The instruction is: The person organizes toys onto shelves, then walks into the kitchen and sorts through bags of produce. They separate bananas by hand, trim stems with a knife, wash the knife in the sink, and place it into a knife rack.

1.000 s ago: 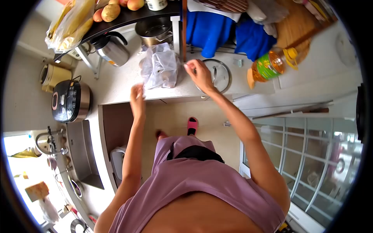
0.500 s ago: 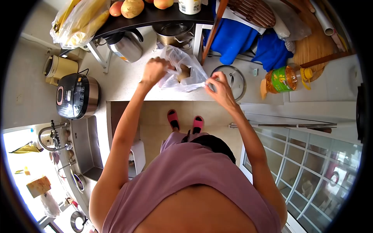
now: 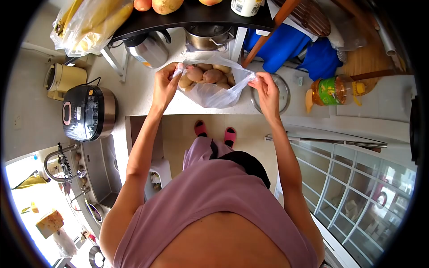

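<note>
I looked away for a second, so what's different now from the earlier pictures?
The left hand and right hand have taken hold of the clear bag between them and drawn its rim apart; once crumpled, it now gapes open, showing brown, potato-like produce. The rice cooker and oil bottle stayed put.

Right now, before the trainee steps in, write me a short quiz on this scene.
1. True or false: the left hand and the right hand both pinch the rim of the open plastic bag.
2. What shows inside that bag?
3. Fill in: the rice cooker is nearer the ___ hand.

Key: 1. True. 2. Several round, brown, potato-like pieces. 3. Left.
</note>
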A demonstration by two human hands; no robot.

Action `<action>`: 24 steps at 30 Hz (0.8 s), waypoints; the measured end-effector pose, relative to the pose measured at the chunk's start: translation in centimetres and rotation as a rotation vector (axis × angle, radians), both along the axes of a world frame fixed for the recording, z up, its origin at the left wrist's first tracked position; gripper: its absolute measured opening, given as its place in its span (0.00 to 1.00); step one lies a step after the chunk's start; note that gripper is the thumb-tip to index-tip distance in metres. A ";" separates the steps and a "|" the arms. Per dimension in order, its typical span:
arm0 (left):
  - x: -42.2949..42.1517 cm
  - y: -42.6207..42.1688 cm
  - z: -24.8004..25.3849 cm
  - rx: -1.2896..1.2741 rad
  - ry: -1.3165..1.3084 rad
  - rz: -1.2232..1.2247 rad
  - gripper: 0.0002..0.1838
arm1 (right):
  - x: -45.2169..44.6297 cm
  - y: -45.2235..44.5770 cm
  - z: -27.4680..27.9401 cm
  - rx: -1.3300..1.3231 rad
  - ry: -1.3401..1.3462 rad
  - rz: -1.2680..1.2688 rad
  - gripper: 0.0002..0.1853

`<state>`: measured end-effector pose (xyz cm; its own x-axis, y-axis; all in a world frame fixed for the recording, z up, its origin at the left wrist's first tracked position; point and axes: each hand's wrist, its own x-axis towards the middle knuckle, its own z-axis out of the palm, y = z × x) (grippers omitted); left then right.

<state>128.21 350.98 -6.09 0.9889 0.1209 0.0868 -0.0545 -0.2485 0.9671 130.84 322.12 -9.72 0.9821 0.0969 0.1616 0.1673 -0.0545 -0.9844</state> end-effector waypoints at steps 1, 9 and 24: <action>-0.4 0.2 0.3 0.000 0.000 0.000 0.14 | 0.2 0.0 -0.2 0.000 0.000 0.000 0.07; -3.6 1.1 -1.4 -0.099 0.109 0.093 0.18 | -0.6 1.8 1.8 -0.376 -0.207 -0.119 0.14; -3.6 -0.6 -2.3 0.085 0.111 0.106 0.20 | 6.6 11.7 -9.2 -1.287 -0.433 0.500 0.13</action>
